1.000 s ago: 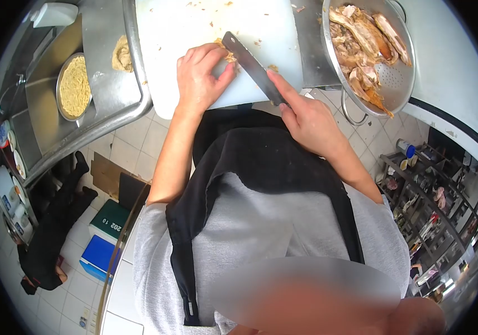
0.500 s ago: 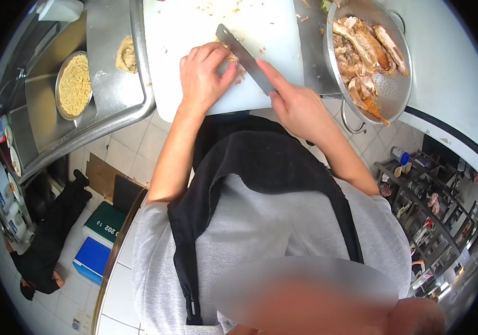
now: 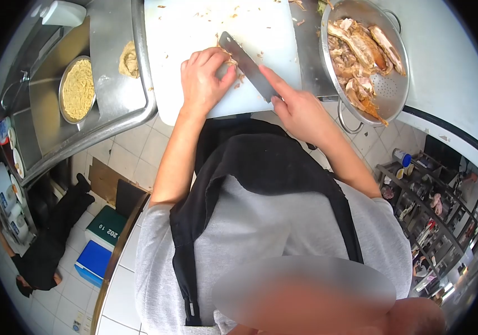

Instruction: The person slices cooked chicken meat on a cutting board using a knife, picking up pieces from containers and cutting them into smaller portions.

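On the white cutting board (image 3: 172, 100), my left hand (image 3: 205, 78) is closed with its fingers curled over small pieces of brown meat (image 3: 229, 59). My right hand (image 3: 300, 109) grips a wide-bladed knife (image 3: 247, 64), its forefinger stretched along the blade. The blade slants across the board from upper left to lower right, right beside the meat and my left fingertips. Small scraps lie around the blade and toward the board's far part. The knife's handle is hidden in my right hand.
A metal colander (image 3: 392, 89) with large meat pieces stands to the right. At left are a metal counter (image 3: 107, 95), a bowl of pale noodles (image 3: 78, 89), a beige lump (image 3: 129, 60) and a white container (image 3: 64, 13). A person in black (image 3: 54, 240) is farther off, near coolers (image 3: 94, 259).
The knife has shifted slightly up and then back down beside the meat, my right hand moving with it. My left hand keeps its hold. The person in black has stretched an arm out.
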A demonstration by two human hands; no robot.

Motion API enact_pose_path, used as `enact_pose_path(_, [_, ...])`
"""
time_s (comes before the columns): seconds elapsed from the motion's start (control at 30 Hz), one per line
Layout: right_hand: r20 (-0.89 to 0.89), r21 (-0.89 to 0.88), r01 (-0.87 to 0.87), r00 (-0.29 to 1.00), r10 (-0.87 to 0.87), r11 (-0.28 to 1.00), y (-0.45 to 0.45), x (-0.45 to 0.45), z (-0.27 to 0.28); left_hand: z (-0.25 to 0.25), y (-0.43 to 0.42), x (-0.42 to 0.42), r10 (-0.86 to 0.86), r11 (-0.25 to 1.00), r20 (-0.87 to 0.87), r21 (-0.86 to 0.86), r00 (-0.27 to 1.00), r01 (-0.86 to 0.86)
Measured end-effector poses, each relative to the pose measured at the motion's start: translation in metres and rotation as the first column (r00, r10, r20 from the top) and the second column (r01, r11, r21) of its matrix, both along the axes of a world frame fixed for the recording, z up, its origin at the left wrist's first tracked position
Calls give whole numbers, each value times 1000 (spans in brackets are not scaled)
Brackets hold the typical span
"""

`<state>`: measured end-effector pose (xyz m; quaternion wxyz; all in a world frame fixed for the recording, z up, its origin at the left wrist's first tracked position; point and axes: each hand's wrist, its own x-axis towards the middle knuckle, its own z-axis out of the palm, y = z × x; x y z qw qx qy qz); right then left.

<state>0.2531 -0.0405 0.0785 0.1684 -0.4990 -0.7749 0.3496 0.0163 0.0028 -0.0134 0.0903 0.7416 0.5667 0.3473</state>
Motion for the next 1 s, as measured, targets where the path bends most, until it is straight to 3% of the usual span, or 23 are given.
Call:
enact_pose_path(0.2, [157,-133,13,988,8,991,25,-22,-11,-7,3,0,29,999,22,27,999,-30])
enact_pose_path(0.43, [87,-71,-20,996,26,997,-17,22,-6,-1,-8,-5,124,992,43,-4,991,-123])
enact_pose_path(0.6, [86,7,110,990,-110,994,-6,16,7,4,-30,-25,203,979,-77,10,976,-202])
enact_pose_path(0.67, [77,-4,90,993,-89,996,-5,11,13,5,-27,-27,194,980,-59,-38,979,-197])
enact_pose_path(0.77, [80,-29,56,995,-54,998,-5,5,13,12,-8,-27,-27,1000,-125,12,992,29])
enact_pose_path(1.0, [105,34,25,994,-29,999,-9,2,2,8,-1,-30,-84,996,-128,-26,988,81])
